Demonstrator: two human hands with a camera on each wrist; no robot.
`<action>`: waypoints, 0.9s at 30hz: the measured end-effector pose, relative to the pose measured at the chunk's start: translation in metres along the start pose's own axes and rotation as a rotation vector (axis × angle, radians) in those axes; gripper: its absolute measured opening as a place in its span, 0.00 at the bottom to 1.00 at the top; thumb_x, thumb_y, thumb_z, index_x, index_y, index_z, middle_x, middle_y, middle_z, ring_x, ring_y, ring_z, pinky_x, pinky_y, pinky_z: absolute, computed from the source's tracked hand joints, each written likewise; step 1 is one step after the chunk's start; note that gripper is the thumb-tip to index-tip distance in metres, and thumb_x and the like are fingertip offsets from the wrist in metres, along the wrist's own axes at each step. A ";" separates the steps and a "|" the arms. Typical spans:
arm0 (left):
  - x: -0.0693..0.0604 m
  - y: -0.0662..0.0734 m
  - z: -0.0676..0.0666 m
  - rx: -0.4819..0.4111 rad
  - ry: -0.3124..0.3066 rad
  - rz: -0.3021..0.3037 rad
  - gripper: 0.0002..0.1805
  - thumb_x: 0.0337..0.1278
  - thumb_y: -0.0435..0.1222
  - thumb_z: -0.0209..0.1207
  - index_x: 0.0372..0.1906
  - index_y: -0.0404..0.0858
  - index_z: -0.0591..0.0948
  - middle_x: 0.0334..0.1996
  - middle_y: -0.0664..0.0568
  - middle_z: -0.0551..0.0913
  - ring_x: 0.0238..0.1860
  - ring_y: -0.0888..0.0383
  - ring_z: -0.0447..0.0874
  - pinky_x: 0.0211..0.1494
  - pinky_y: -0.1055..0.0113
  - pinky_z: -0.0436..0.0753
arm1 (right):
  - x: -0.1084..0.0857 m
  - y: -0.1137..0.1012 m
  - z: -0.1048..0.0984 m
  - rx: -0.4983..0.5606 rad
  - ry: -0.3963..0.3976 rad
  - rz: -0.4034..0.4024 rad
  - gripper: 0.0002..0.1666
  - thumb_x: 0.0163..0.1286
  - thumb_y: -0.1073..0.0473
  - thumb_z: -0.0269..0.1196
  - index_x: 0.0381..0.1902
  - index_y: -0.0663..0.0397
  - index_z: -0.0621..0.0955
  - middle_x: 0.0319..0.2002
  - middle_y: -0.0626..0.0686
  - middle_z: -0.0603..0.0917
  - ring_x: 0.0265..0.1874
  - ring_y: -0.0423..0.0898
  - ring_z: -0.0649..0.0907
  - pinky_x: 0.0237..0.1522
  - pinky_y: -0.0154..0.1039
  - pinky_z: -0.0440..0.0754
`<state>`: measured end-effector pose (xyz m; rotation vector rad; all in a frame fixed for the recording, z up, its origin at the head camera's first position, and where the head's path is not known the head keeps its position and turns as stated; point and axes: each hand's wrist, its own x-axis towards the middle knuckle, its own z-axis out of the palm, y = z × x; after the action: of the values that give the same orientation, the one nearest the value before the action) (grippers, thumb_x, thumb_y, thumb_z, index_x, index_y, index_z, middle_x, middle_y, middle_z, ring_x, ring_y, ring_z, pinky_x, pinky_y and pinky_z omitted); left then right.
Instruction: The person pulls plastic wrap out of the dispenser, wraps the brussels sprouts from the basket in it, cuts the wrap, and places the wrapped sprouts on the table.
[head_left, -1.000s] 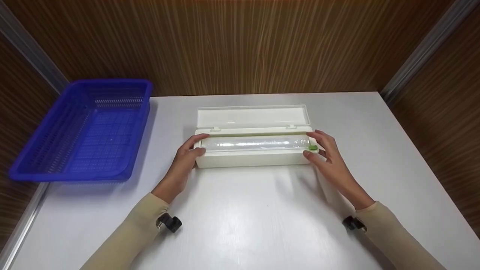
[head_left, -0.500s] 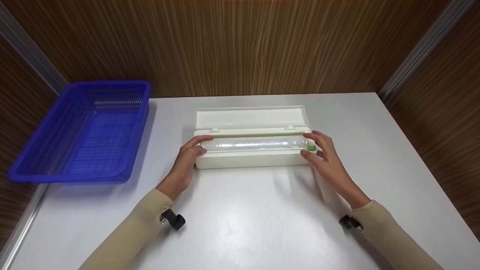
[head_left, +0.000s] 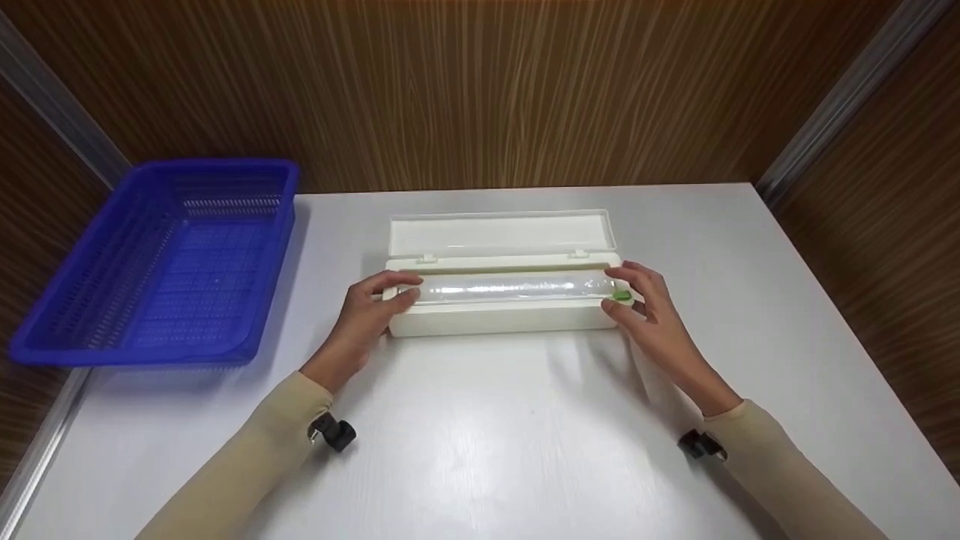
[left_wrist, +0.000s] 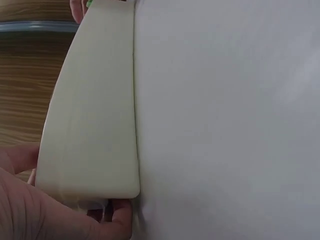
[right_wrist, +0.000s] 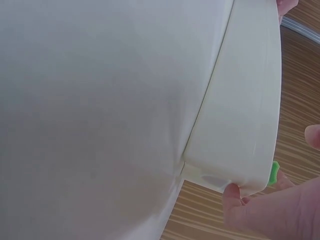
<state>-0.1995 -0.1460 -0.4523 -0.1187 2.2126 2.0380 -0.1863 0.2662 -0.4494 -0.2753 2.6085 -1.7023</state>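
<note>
A white cling film dispenser (head_left: 502,321) sits in the middle of the table with its lid (head_left: 501,234) folded back. Inside lies a shiny roll of clear film (head_left: 517,286). At the right end is a small green slider (head_left: 622,295). My left hand (head_left: 360,319) grips the left end, thumb and forefinger at the opening beside the roll. On the other end my right hand (head_left: 656,322) holds the box, its forefinger and thumb either side of the slider. In the left wrist view, fingers (left_wrist: 120,220) curl under the box's end. The box hides some fingertips.
A blue plastic basket (head_left: 135,355) stands at the left of the white table (head_left: 480,435). Wood-grain panels (head_left: 480,90) close off the back and both sides. Small black devices are strapped at both wrists.
My left hand's fingers have shifted slightly over the left end of the dispenser, the thumb further inward. My right hand has barely moved. The dispenser stays in place.
</note>
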 end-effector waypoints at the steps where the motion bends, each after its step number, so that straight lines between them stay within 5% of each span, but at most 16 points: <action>1: 0.000 0.003 -0.001 0.040 0.016 0.018 0.12 0.74 0.35 0.69 0.56 0.37 0.90 0.66 0.46 0.78 0.67 0.47 0.67 0.62 0.55 0.75 | 0.000 0.000 0.000 0.002 0.001 0.001 0.31 0.82 0.58 0.63 0.78 0.60 0.72 0.83 0.61 0.55 0.82 0.63 0.58 0.77 0.61 0.62; 7: 0.000 0.015 -0.012 0.346 0.085 0.186 0.06 0.69 0.33 0.70 0.46 0.35 0.90 0.55 0.40 0.77 0.56 0.43 0.72 0.61 0.53 0.71 | -0.001 0.002 0.000 0.006 -0.005 0.007 0.30 0.83 0.58 0.62 0.77 0.60 0.72 0.83 0.60 0.55 0.82 0.62 0.59 0.77 0.59 0.62; 9: 0.000 0.017 -0.016 0.352 0.063 0.170 0.09 0.69 0.32 0.69 0.49 0.34 0.88 0.56 0.40 0.74 0.55 0.44 0.71 0.59 0.52 0.72 | -0.001 0.002 0.000 0.002 -0.007 0.009 0.30 0.84 0.58 0.62 0.77 0.60 0.72 0.83 0.60 0.55 0.82 0.62 0.59 0.76 0.59 0.62; 16: -0.002 0.018 -0.012 -0.082 -0.136 -0.133 0.39 0.69 0.25 0.59 0.83 0.47 0.67 0.65 0.40 0.67 0.59 0.48 0.72 0.61 0.56 0.74 | 0.000 0.001 -0.001 -0.008 -0.001 0.013 0.30 0.83 0.57 0.62 0.77 0.60 0.73 0.83 0.60 0.55 0.81 0.63 0.59 0.76 0.60 0.63; 19: 0.000 0.015 -0.005 -0.188 -0.105 -0.154 0.41 0.66 0.22 0.55 0.83 0.47 0.66 0.66 0.41 0.66 0.61 0.48 0.69 0.65 0.56 0.70 | 0.000 0.001 0.000 0.000 -0.002 0.010 0.29 0.83 0.58 0.62 0.76 0.60 0.73 0.83 0.59 0.55 0.81 0.62 0.59 0.76 0.60 0.62; 27: 0.003 0.011 0.013 -0.241 0.037 -0.125 0.31 0.58 0.22 0.49 0.66 0.40 0.78 0.80 0.52 0.61 0.73 0.50 0.59 0.68 0.59 0.63 | 0.001 0.003 0.000 -0.005 0.009 0.003 0.28 0.81 0.60 0.62 0.75 0.61 0.74 0.82 0.61 0.56 0.81 0.65 0.59 0.75 0.61 0.63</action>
<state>-0.2034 -0.1316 -0.4433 -0.3129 1.9165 2.2396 -0.1877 0.2669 -0.4523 -0.2649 2.6189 -1.7000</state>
